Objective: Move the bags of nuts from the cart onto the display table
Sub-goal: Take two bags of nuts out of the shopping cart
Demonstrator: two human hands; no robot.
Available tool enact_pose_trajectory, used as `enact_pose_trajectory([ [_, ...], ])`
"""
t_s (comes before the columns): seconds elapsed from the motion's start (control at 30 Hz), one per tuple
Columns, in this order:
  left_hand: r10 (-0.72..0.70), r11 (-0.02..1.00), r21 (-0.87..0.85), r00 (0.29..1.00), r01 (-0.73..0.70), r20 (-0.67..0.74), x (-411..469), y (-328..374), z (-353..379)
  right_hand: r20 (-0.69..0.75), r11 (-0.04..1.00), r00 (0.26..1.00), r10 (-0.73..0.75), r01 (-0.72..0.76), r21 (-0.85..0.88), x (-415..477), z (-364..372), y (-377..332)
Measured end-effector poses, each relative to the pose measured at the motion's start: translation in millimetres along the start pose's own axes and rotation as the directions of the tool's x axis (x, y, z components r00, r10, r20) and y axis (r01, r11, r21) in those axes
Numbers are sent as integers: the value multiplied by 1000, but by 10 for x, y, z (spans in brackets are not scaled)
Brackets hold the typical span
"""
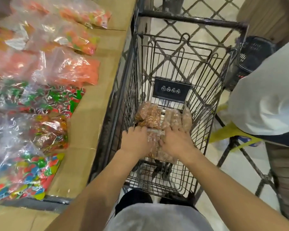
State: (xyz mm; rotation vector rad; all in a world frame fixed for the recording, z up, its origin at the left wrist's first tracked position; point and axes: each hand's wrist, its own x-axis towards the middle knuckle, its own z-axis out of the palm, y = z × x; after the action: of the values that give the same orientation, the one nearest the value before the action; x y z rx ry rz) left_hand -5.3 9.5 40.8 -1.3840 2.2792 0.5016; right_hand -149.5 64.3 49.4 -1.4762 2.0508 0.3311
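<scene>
Several clear bags of brown nuts lie on the floor of the black wire cart. One bag of nuts sits between my hands; my left hand grips its left side and my right hand grips its right side, fingers curled over its top edge. More bags lie just beyond: an orange-brown bag and two paler bags. The display table, covered in brown cardboard, runs along the cart's left side.
Bags of colourful sweets cover most of the table, leaving a bare cardboard strip along its near edge. A person in a white shirt stands at the right beside a black basket and a yellow stool.
</scene>
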Motion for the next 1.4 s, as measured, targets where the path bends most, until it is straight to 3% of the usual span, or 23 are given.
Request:
enact_pose_trajectory([
  [0.37, 10, 1000, -14, 978, -8, 207, 772, 235, 573, 196, 987, 974, 117, -137, 90, 792, 815, 389],
  [0.57, -104, 980, -137, 954, 147, 280, 1155, 215, 1070, 218, 940, 955, 202, -252, 230, 1133, 1295, 629],
  [0.7, -251, 878, -317, 908, 359, 334, 1401, 67, 1471, 285, 800, 882, 375, -463, 381, 1404, 1716, 782],
  [0.83, -352, 605, -540, 805, 585, 477, 1632, -5, 1757, 319, 642, 816, 482, -576, 505, 1633, 2080, 855],
  [0.97, -463, 338, -705, 763, 623, 452, 1821, -99, 2074, 377, 338, 740, 557, -617, 711, 1783, 2378, 962],
  [1.03, -476, 301, -731, 761, 612, 441, 1868, -161, 2210, 411, 144, 711, 571, -580, 802, 1806, 2498, 1017],
  [1.13, -458, 277, -754, 772, 595, 441, 1916, -240, 2354, 443, -2, 743, 502, -511, 859, 1812, 2506, 1061],
  [1.23, -431, 276, -761, 783, 588, 449, 1946, -310, 2448, 449, -57, 746, 491, -487, 872, 1829, 2589, 1095],
  [1.4, -433, 245, -778, 784, 578, 445, 1955, -361, 2457, 403, -48, 739, 540, -451, 891, 1848, 2640, 1076],
])
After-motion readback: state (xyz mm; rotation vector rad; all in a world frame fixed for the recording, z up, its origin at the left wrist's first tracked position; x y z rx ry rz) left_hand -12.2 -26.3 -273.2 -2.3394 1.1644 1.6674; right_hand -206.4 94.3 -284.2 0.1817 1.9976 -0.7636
